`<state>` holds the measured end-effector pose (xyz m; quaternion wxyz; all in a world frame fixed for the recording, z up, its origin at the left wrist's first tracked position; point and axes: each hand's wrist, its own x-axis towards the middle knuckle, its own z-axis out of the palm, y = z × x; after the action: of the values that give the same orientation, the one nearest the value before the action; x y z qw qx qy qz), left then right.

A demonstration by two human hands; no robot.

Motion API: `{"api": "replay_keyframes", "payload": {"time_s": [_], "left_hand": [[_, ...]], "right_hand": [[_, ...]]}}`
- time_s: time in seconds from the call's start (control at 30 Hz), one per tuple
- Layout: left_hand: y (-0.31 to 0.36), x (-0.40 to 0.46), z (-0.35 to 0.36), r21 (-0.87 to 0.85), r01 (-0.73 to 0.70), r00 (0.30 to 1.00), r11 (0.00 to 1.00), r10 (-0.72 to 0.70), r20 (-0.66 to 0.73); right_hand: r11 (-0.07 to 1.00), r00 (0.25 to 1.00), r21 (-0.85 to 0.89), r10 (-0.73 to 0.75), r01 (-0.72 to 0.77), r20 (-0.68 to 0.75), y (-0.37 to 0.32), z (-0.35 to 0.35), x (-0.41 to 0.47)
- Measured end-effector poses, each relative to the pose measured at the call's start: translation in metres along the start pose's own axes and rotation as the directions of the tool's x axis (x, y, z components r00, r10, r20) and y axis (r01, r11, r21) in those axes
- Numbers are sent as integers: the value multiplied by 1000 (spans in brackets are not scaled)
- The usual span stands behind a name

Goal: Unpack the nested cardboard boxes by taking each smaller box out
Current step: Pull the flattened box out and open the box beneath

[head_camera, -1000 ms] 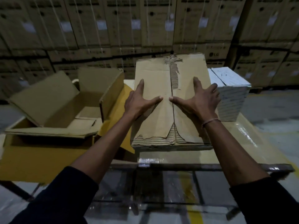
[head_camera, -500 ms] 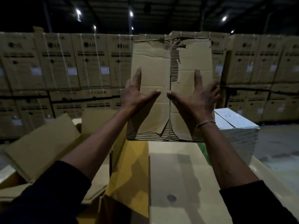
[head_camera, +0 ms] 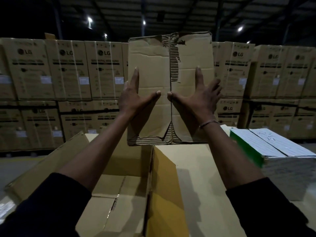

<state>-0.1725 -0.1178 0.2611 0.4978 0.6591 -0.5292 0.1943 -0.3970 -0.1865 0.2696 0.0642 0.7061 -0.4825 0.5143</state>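
Note:
A worn brown cardboard box point(head_camera: 150, 65) with torn paper along its centre seam is held up at arm's length, closed flaps facing me, its lower edge just above the boxes below. My left hand point(head_camera: 135, 100) grips its left side and my right hand point(head_camera: 196, 101) its right side. Both thumbs press on the face near the seam, while the other fingers wrap around the edges. Below, at the left, lies a larger open box point(head_camera: 51, 165) with its flaps spread and nothing inside it.
A pale cardboard surface point(head_camera: 196, 177) with a yellow side stands beside the open box, straight under my arms. At the right sits a white box with a green edge point(head_camera: 273, 147). Stacked printed cartons point(head_camera: 68, 71) form a wall across the back.
Both hands have lifted the brown box from the surface up in front of the stacked cartons. My view has tilted upward with it, and the grip is unchanged.

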Motion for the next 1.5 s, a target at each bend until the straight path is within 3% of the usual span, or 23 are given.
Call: {"api": "replay_keyframes", "payload": {"time_s": [0.3, 0.63, 0.77, 0.97, 1.1, 1.4, 1.5], "left_hand": [[-134, 35, -80, 21, 58, 997, 998, -59, 46], [-250, 22, -119, 83, 196, 918, 977, -213, 336], [-279, -8, -114, 88, 242, 832, 966, -253, 494], [-318, -56, -91, 218, 225, 675, 950, -313, 668], [-339, -87, -63, 293, 271, 580, 917, -399, 711], [-373, -154, -15, 334, 384, 452, 861, -490, 745], [-382, -187, -4, 388, 391, 381, 835, -530, 758]], "right_hand": [[999, 997, -36, 13, -10, 80, -139, 76, -20], [979, 936, -152, 179, -138, 302, -219, 136, -84], [963, 847, -202, 254, -177, 467, -217, 152, -120], [930, 639, -275, 367, -243, 676, -196, 182, -173], [891, 537, -341, 454, -301, 711, -177, 212, -205], [859, 405, -379, 501, -345, 765, -131, 265, -270], [835, 336, -416, 532, -361, 777, -116, 279, -303]]}}
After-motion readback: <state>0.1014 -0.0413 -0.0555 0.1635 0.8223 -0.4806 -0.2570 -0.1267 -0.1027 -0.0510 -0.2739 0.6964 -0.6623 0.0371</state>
